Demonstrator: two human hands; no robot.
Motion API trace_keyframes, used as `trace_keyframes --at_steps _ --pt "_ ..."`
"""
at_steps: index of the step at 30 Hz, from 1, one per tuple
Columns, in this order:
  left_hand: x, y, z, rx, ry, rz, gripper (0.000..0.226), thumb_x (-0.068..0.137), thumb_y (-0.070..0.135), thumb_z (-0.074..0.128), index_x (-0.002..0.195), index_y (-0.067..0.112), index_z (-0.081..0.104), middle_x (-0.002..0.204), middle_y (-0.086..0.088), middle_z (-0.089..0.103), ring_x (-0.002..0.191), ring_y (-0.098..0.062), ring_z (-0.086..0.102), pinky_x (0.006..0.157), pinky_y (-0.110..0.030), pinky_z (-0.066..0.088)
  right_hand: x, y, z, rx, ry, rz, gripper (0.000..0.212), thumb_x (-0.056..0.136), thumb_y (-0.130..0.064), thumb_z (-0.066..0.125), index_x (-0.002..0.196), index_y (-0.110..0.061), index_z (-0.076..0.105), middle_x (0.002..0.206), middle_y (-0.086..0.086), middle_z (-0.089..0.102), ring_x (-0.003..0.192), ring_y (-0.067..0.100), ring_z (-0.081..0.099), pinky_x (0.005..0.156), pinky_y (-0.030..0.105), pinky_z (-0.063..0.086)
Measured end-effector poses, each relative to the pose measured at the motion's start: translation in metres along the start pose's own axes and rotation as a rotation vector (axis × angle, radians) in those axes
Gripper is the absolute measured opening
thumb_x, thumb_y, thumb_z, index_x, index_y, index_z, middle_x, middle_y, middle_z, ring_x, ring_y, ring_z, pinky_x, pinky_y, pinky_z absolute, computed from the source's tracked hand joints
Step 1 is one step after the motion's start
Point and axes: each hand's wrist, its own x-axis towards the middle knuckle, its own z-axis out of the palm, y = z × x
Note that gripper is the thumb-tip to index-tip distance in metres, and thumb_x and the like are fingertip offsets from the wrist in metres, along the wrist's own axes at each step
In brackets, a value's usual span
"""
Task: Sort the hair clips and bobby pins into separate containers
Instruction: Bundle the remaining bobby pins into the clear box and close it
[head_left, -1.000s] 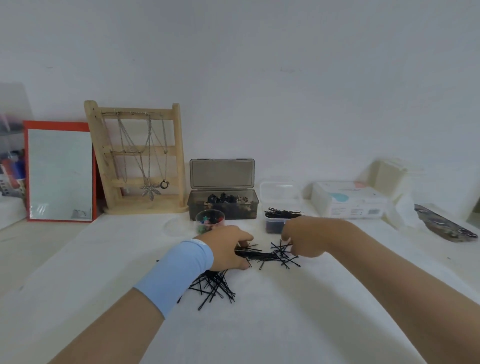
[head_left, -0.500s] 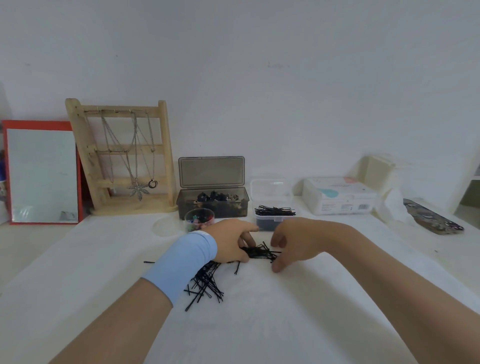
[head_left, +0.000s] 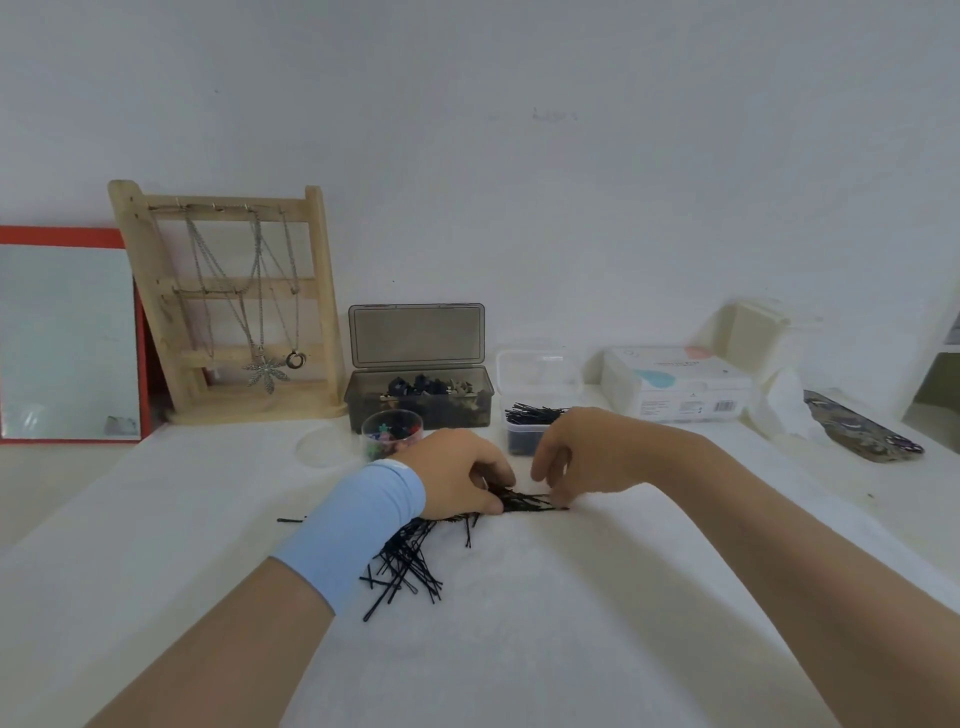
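A heap of black bobby pins (head_left: 405, 564) lies on the white cloth (head_left: 545, 623) below my left wrist. My left hand (head_left: 457, 475), with a light blue wristband, pinches one end of a gathered bundle of bobby pins (head_left: 527, 501). The other end is pinched by the fingertips of my right hand (head_left: 582, 452). Behind my right hand stands a small clear box (head_left: 524, 431) with bobby pins in it. A dark open box (head_left: 421, 402) holds hair clips, and a small round clear cup (head_left: 389, 431) holds coloured clips.
A wooden necklace stand (head_left: 234, 306) and a red-framed mirror (head_left: 67, 338) lean at the back left. A round clear lid (head_left: 322, 447) lies by the cup. A white tissue box (head_left: 680, 384), a cream container (head_left: 753, 332) and a patterned flat item (head_left: 862, 434) sit at the right.
Both hands have drawn closer together, sweeping the scattered pins between them into one tight bundle. The camera view has shifted a little.
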Motion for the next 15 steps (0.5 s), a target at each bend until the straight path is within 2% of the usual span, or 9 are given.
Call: trace_keyframes --at_steps 2,4,7,9,12,15 --pt "-0.005 0.003 -0.006 -0.029 -0.074 -0.020 0.055 0.081 0.048 0.073 0.132 0.036 0.055 0.121 0.019 0.061 0.107 -0.001 0.058 0.100 -0.030 0.048 -0.003 0.002 0.002 -0.059 -0.024 0.027 0.023 0.071 -0.023 0.080 0.093 -0.028 0.077 0.071 -0.018 0.069 0.048 -0.007 0.054 0.042 0.005 0.037" --pt "-0.010 0.004 -0.016 0.058 -0.206 -0.065 0.082 0.074 0.058 0.075 0.145 0.038 0.038 0.137 0.019 0.048 0.123 -0.005 0.048 0.110 -0.034 0.039 -0.003 0.000 0.006 -0.023 -0.013 0.012 0.019 0.072 -0.019 0.075 0.088 -0.028 0.079 0.067 -0.014 0.070 0.048 -0.006 0.053 0.047 0.008 0.042" --pt "-0.017 0.000 -0.027 0.197 -0.328 -0.136 0.102 0.068 0.053 0.082 0.151 0.038 0.024 0.142 0.018 0.040 0.125 -0.008 0.042 0.109 -0.034 0.033 0.002 -0.012 0.013 0.017 0.022 -0.016 0.019 0.073 -0.016 0.071 0.084 -0.029 0.080 0.070 -0.007 0.073 0.052 0.001 0.055 0.063 0.025 0.054" --pt "-0.018 -0.002 -0.027 0.213 -0.316 -0.125 0.098 0.072 0.046 0.082 0.151 0.037 0.025 0.141 0.018 0.043 0.116 -0.005 0.044 0.107 -0.033 0.037 0.006 -0.018 0.016 0.019 0.053 -0.045 0.019 0.074 -0.016 0.071 0.087 -0.025 0.080 0.074 -0.005 0.074 0.056 0.003 0.056 0.065 0.027 0.054" --pt "-0.015 -0.006 -0.018 0.154 -0.209 -0.077 0.083 0.078 0.041 0.078 0.148 0.034 0.034 0.135 0.017 0.053 0.113 -0.005 0.051 0.104 -0.032 0.044 0.008 -0.024 0.012 0.008 0.075 -0.043 0.027 0.081 -0.015 0.069 0.104 -0.026 0.075 0.085 -0.010 0.072 0.066 0.001 0.059 0.063 0.018 0.048" --pt "-0.010 -0.011 -0.008 0.128 -0.077 -0.058 0.063 0.082 0.046 0.073 0.138 0.032 0.050 0.125 0.014 0.060 0.102 -0.007 0.056 0.093 -0.026 0.048 0.004 -0.025 0.010 -0.099 0.014 -0.026 0.043 0.086 -0.010 0.057 0.125 -0.024 0.065 0.113 -0.006 0.066 0.090 0.010 0.057 0.079 0.021 0.046"
